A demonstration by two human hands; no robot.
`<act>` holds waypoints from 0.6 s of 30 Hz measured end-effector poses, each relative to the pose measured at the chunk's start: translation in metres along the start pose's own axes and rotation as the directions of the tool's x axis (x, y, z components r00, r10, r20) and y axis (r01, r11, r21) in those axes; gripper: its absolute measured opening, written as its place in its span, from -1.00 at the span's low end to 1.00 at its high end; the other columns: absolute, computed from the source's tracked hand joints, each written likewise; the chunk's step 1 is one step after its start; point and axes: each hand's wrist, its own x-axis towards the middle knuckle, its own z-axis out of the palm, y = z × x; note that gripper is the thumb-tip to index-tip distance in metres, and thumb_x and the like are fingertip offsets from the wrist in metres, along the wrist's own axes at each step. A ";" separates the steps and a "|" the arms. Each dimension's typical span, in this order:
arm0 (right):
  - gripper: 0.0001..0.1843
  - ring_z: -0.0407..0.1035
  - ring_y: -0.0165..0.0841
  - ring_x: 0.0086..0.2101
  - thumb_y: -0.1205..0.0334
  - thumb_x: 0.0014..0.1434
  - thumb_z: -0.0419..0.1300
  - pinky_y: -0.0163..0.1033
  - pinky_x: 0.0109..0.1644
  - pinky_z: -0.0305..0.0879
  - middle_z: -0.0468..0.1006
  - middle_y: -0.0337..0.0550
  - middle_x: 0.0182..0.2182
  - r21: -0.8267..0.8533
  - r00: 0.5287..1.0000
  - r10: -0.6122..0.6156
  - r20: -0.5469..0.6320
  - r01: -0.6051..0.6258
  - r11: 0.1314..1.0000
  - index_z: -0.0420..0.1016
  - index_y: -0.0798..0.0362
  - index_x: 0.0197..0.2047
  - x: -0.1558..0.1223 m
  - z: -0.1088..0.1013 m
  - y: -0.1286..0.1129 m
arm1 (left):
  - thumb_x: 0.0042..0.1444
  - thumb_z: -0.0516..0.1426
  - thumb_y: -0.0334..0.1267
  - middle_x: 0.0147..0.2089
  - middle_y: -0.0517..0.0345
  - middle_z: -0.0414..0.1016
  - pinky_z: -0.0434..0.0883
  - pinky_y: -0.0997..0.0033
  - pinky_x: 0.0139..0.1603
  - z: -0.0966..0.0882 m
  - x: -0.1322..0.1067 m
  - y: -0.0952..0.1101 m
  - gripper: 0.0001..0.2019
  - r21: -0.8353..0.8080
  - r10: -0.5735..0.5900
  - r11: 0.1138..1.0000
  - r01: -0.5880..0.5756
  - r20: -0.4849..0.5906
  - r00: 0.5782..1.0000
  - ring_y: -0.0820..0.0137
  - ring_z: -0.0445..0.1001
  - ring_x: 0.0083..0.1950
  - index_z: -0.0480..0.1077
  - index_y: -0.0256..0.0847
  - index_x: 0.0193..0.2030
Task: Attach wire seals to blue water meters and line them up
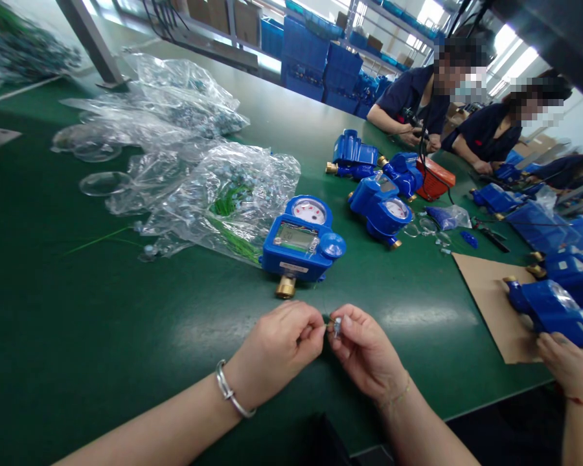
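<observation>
"What have those 2 bare hands nearest us got?"

"The right hand (pixel 364 353) grasps a small pale-blue and clear plastic piece (pixel 337 325) between thumb and fingers, over the smooth green tabletop (pixel 150 310). The left hand (pixel 282 346), with a silver metal bangle (pixel 233 391) at its wrist, is pinched tight just beside it. I can't tell what's in that pinch."

"And past them?"

"Near their 11 o'clock, a boxy blue meter (pixel 296 252) with a round white dial and threaded brass end. Over at 3, another person's hand (pixel 568 366) touches a blue meter on a brown cardboard sheet (pixel 486 307)."

"That shiny heap at 10?"

"Crumpled clear plastic bags (pixel 175 162), with pale-blue bits and green strands inside."

"Farther off?"

"At 1 o'clock, 3 blue meters (pixel 379 210) near an orange-red box (pixel 436 179); beyond, people in dark blue shirts (pixel 412 94)."
</observation>
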 end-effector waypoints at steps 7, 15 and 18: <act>-0.84 0.30 -0.57 -0.56 0.28 -0.02 0.35 -0.53 -0.53 0.24 0.47 -0.24 -0.53 0.012 1.000 -0.003 0.010 0.003 1.000 0.48 0.12 -0.35 0.000 0.001 0.002 | 0.05 0.06 -0.49 -0.53 0.28 0.28 0.20 0.51 -0.42 0.000 -0.002 0.000 -0.87 0.052 0.049 0.998 -0.047 -0.030 0.998 0.50 0.27 -0.48 0.30 -0.23 -0.46; -0.84 0.34 -0.55 -0.54 0.26 0.01 0.33 -0.52 -0.50 0.27 0.48 -0.20 -0.51 0.023 0.999 0.011 0.030 -0.012 1.000 0.49 0.13 -0.32 -0.001 -0.001 0.003 | 0.06 0.06 -0.49 -0.52 0.29 0.28 0.20 0.51 -0.43 0.000 -0.003 0.000 -0.87 0.027 0.059 0.998 -0.059 -0.009 0.998 0.51 0.26 -0.48 0.30 -0.23 -0.45; -0.84 0.34 -0.55 -0.54 0.26 0.03 0.32 -0.53 -0.49 0.27 0.48 -0.21 -0.50 0.035 0.999 0.010 0.032 -0.011 0.999 0.49 0.13 -0.32 -0.001 -0.002 0.002 | 0.05 0.06 -0.49 -0.52 0.28 0.28 0.21 0.51 -0.43 0.000 -0.003 0.000 -0.88 0.008 0.055 0.998 -0.055 0.006 0.998 0.51 0.26 -0.48 0.31 -0.23 -0.44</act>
